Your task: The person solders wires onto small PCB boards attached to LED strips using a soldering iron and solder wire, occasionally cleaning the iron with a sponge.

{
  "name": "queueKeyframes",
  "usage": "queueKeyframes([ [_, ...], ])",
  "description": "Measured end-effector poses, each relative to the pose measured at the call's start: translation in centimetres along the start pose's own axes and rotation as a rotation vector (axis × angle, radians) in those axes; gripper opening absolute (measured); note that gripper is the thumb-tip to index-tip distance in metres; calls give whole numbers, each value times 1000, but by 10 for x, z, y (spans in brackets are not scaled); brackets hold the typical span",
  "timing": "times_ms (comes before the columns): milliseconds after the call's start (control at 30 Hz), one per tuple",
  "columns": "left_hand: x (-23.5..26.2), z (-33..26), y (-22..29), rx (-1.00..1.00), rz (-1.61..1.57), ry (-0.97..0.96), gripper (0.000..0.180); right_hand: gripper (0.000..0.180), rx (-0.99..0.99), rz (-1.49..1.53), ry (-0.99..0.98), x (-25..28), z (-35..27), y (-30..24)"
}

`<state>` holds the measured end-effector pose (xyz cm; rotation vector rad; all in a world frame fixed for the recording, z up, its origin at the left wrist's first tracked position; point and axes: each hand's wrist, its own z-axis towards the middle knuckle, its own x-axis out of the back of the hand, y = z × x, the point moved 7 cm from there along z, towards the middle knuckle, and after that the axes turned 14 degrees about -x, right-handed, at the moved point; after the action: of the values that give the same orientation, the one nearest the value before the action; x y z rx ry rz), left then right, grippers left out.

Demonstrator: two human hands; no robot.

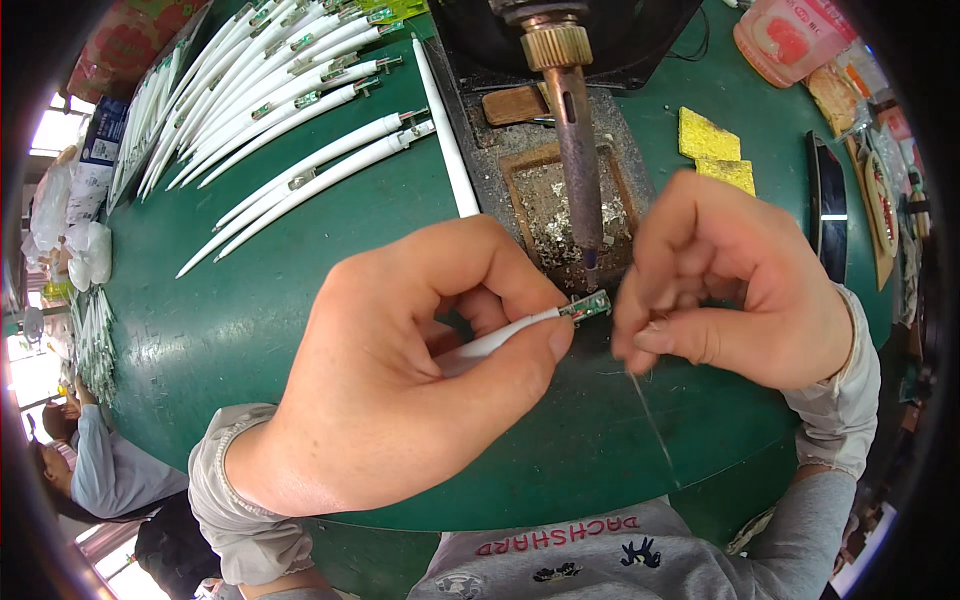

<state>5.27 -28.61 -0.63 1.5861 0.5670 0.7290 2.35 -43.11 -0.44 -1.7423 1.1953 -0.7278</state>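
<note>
My left hand (410,370) is closed around a slim white tapered plastic tube (490,345), pinching it near its end with thumb and forefinger. A small green circuit board (588,305) sticks out of that end, with a bit of red wire beside it. Just above the board, the tip of a soldering iron (578,150) points downward; whether they touch I cannot tell. To the right, my right hand (740,290) is closed in a pinch, slightly blurred. A thin strand of solder wire (655,425) trails down from its fingertips toward the table's near edge.
Many white tubes with green boards (290,100) lie fanned at the upper left. Beneath the iron is a dirty tray (510,195) with solder scraps. Yellow sponges (710,140), a dark phone-like slab (828,210) and a pink container (790,45) stand right. Another person (115,470) sits far left.
</note>
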Motion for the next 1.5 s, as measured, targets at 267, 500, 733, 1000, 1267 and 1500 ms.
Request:
queueKeyframes([
  [267, 5, 2, 7, -11, -41, 56, 9, 16, 69, -177, 83, -7, -6, -8],
  [500, 6, 5, 9, -74, -44, 69, 10, 17, 192, -233, 117, -9, -4, -10],
  [733, 7, 4, 11, -113, -53, 75, 10, 18, 253, -220, 164, -8, -6, -14],
  [1000, 7, 3, 10, -54, -78, 61, 9, 18, 315, -270, 170, -9, -6, -17],
  [1267, 5, 0, 7, -33, -62, 50, 8, 19, 324, -250, 114, -8, -7, -11],
  [1500, 5, 1, 8, -136, -2, 42, 6, 23, 272, -59, 152, -5, -2, -3],
])
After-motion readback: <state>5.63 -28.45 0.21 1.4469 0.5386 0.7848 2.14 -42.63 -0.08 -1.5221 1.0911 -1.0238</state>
